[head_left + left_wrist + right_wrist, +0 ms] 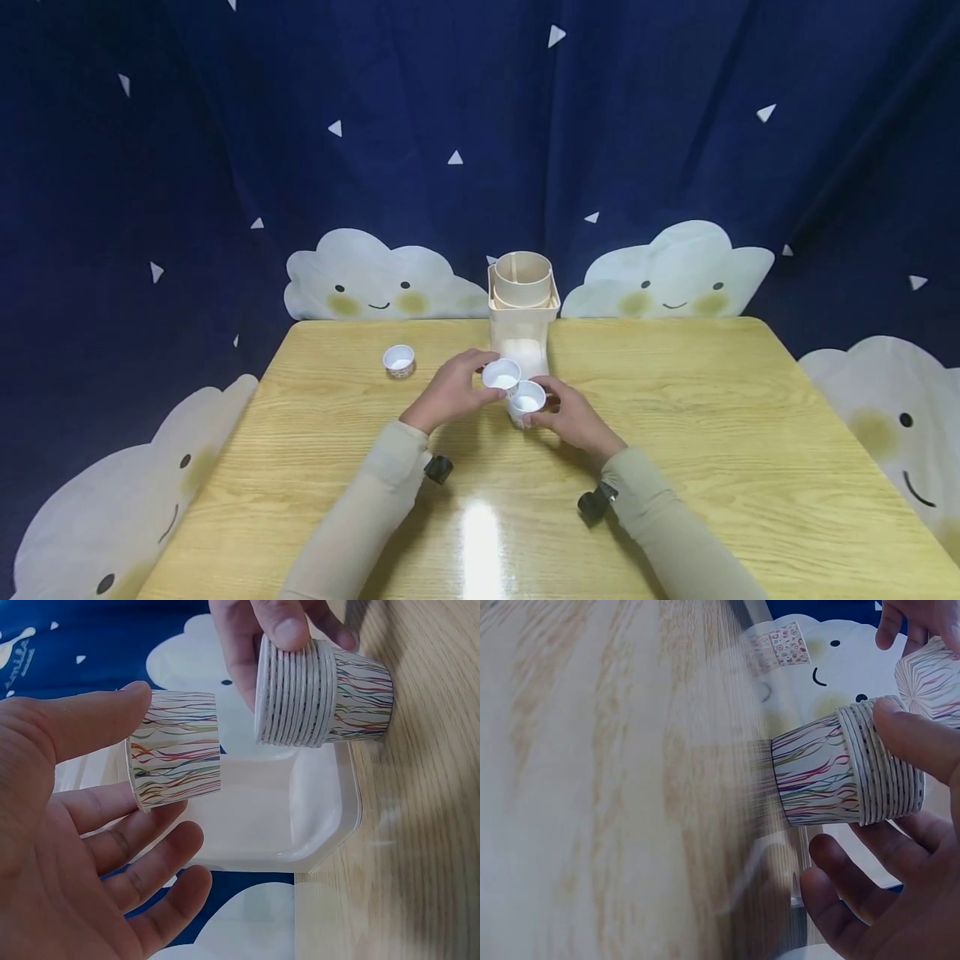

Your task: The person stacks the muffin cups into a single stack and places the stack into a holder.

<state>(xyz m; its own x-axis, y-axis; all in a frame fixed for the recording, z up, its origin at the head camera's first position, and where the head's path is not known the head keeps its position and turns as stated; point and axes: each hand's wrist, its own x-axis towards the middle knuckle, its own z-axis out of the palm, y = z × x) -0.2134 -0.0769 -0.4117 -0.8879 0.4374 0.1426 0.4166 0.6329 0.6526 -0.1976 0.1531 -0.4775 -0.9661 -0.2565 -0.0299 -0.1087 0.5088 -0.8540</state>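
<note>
My left hand [453, 390] pinches a paper cup [176, 750] with coloured wavy lines between thumb and fingers, its white inside facing up in the head view. Just to its right, my right hand [576, 418] grips a stack of nested paper cups [847, 765] near their rims; the outermost wall bears the same wavy lines. In the head view the left cup overlaps the far edge of the stack [527, 398]. Whether the stack touches the table cannot be told. Another small cup [399, 360], with a reddish pattern, stands apart on the left.
Behind both hands, near the wooden table's [712, 433] far edge, stands a cream-coloured dispenser-like stand [517, 325] with a round open tube [522, 279] on top. A dark blue curtain [450, 108] with white clouds hangs behind the table.
</note>
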